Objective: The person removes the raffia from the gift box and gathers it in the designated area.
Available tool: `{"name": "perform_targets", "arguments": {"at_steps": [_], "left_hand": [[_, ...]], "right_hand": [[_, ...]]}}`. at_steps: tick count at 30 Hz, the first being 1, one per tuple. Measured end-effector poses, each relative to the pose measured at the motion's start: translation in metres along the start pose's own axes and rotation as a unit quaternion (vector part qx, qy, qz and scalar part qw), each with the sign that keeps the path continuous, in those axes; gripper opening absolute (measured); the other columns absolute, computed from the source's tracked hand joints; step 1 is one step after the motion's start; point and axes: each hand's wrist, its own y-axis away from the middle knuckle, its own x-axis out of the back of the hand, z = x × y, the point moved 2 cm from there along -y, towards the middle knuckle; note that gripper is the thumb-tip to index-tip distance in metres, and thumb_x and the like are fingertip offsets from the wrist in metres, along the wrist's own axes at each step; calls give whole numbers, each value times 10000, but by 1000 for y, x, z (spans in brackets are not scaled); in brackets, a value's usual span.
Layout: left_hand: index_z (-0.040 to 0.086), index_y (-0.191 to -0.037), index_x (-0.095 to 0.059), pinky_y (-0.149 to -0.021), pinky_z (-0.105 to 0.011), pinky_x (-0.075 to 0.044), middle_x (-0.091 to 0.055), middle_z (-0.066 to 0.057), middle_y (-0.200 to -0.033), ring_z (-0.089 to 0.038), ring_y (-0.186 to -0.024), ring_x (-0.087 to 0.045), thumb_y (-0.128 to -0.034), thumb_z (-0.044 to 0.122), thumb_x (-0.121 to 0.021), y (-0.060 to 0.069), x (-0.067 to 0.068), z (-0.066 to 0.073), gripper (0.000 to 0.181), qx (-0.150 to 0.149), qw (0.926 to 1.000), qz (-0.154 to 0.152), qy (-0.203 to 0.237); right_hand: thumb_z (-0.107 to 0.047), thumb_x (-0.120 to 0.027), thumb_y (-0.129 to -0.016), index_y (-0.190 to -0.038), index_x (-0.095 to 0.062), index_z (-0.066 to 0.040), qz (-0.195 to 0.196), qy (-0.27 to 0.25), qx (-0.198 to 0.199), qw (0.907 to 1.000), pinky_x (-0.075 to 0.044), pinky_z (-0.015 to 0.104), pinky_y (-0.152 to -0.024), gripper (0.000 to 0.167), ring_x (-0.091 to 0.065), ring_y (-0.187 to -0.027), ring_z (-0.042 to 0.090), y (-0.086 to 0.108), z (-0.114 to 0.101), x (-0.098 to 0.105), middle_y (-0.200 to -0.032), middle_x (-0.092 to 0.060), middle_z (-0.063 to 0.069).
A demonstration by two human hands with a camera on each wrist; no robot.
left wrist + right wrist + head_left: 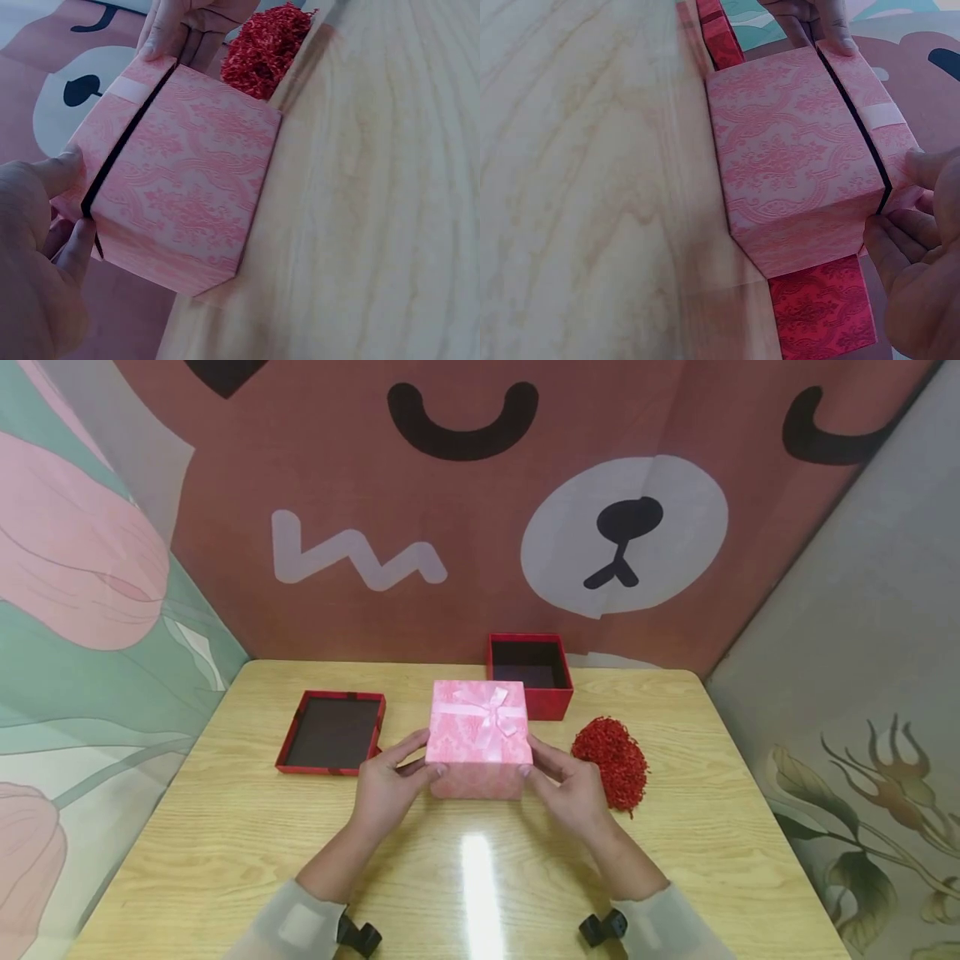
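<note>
The pink lid (467, 739) lies midway between left hand (390, 785) and right hand (573, 789), each with bent fingers (76, 251) pinching its side, a dark gap (132, 139) parting it from the pink box (476, 783) beneath on the surface (300, 843), though whether hidden fingertips touch the box is unclear.

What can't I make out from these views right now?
Inside of the pink box: hidden in every view by its pink lid.
Front left corner of the red box: head view, behind the pink box and lid.
Outer face of the red lid: head view, turned down, hidden by the lid itself.
Part of the right hand: left wrist view, cut off by the top edge.
</note>
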Motion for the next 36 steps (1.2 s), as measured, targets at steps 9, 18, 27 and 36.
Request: {"name": "perform_targets", "arguments": {"at_steps": [9, 18, 27, 36], "left_hand": [[129, -1331, -718, -792, -334, -633, -665, -55, -1382, -278, -1050, -747, -794, 84, -905, -5, 3, 13, 571, -118, 9998, 118, 134], [165, -1328, -722, -797, -352, -638, -684, -37, -1345, -260, -1033, -746, -808, 131, -907, -5, 6, 14, 553, -77, 9992, 272, 291], [70, -1255, -751, -833, -345, -627, -711, -84, -1289, -255, -1012, -750, -792, 113, -914, -4, 10, 17, 493, -95, 9960, 665, 583], [-38, -1256, -713, -966, -351, -579, -674, -163, -1306, -243, -1154, -692, -787, -80, -855, -4, 19, 23, 491, -1170, 9882, 756, 633]], "right_hand": [[-23, -768, -930, -1376, -646, 13, 34, -3, 269, 9996, -581, 508, -921, 464, -690, -1164, 345, -5, -36, 6, -1316, -671, 168], [-47, -786, -922, -1295, -689, -8, 241, -301, 32, 9993, -579, 469, -947, 387, -685, -1180, 341, -10, -39, 3, -1276, -700, 166], [-71, -799, -917, -1252, -710, -21, 324, -771, 73, 9965, -547, 422, -1024, 351, -698, -1175, 283, -15, -44, -1, -1275, -722, 109], [12, -809, -880, -1271, -709, -19, 363, -907, 448, 9942, -455, 334, -1136, 405, -655, -1237, 208, -19, -47, -5, -1302, -714, 95]]}}
